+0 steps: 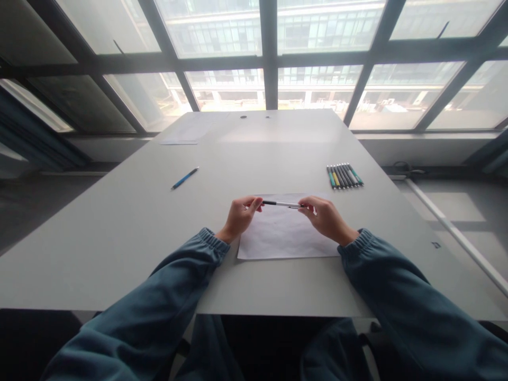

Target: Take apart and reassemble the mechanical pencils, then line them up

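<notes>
A white pen with a black grip (282, 203) is held level above a sheet of white paper (283, 235). My left hand (241, 216) pinches its black end, and my right hand (323, 216) pinches the other end, where the clip is. The paper lies near the table's front edge, partly covered by both hands. Right of the paper and farther back, several pens (344, 176) with green, yellow, grey and black barrels lie side by side in a row. A single blue pen (184, 179) lies slanted on the left part of the table.
The white table (119, 248) reaches back to large windows. More paper (184, 131) lies at its far left, with a small dark round piece (243, 117) at the far edge. A white pipe (456, 233) runs along the floor at right.
</notes>
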Demonstrator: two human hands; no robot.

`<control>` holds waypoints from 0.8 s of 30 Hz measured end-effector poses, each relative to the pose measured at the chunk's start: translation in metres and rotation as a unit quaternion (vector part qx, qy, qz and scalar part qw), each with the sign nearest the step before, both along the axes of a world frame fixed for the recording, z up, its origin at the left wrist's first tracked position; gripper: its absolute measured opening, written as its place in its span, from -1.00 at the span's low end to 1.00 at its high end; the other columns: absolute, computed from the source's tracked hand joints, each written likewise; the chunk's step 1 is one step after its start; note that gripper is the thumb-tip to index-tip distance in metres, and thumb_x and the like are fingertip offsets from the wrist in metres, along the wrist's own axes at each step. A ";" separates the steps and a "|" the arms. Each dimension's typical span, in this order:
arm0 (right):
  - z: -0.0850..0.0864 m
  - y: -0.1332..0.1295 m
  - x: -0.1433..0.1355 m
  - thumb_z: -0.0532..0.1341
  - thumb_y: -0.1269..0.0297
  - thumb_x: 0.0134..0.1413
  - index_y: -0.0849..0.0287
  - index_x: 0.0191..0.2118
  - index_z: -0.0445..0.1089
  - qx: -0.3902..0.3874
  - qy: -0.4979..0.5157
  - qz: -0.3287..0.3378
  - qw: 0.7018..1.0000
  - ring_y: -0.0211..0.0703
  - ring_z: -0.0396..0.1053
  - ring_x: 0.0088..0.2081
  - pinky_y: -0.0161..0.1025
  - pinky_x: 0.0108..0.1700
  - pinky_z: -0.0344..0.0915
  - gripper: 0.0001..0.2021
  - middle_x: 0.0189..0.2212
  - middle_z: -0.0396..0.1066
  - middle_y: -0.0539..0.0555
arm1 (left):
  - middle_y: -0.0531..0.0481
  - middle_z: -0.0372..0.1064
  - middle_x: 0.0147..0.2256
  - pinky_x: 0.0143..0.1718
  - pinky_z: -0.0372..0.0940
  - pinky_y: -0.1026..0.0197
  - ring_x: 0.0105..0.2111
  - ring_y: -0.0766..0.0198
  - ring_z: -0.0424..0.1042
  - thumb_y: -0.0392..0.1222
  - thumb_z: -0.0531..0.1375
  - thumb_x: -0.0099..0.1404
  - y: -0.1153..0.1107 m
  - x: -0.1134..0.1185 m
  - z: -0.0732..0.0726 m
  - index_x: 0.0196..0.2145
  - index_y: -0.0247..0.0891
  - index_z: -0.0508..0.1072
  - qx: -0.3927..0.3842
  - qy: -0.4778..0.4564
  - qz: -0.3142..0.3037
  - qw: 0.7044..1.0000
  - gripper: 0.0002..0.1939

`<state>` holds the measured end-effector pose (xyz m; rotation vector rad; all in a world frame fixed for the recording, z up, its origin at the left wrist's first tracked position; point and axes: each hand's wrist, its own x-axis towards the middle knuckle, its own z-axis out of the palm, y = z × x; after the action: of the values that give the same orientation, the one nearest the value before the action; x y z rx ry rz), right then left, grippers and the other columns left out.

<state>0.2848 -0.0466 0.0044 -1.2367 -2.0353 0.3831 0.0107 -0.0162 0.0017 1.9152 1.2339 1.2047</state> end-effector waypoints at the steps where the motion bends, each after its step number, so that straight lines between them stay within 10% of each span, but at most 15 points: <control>1: 0.000 0.000 0.001 0.23 0.26 0.28 0.14 -0.18 0.48 0.011 -0.008 0.005 1.000 -0.16 0.35 -0.36 -0.23 -0.22 0.24 -0.88 -0.33 0.49 0.07 | -0.07 0.52 -0.49 -0.30 0.32 0.22 -0.45 0.24 0.46 0.15 0.15 0.40 0.001 -0.001 -0.001 -0.52 -0.29 0.52 -0.014 -0.014 0.001 1.000 -0.49; 15: 0.015 -0.006 0.017 0.09 0.26 0.39 0.16 -0.20 0.53 0.084 -0.076 -0.021 0.993 -0.08 0.38 -0.26 -0.19 -0.19 0.26 -0.74 -0.31 0.47 0.15 | -0.09 0.51 -0.41 -0.24 0.31 0.19 -0.39 0.22 0.43 0.20 0.02 0.47 -0.004 0.002 0.001 -0.29 -0.30 0.59 0.008 -0.043 -0.026 0.999 -0.45; 24: -0.004 0.054 0.139 0.24 0.26 0.15 0.29 -0.23 0.61 0.131 0.115 -0.332 0.927 -0.02 0.44 -0.34 -0.11 -0.25 0.36 -0.76 -0.35 0.55 0.21 | -0.04 0.48 -0.42 -0.23 0.30 0.19 -0.38 0.25 0.41 0.17 0.01 0.49 0.001 0.007 -0.008 -0.08 -0.30 0.56 0.001 -0.057 -0.020 0.998 -0.48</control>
<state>0.4233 0.0077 0.0007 -1.5304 -1.3105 -0.0698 0.0173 -0.0155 -0.0061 1.8372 1.1297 1.2764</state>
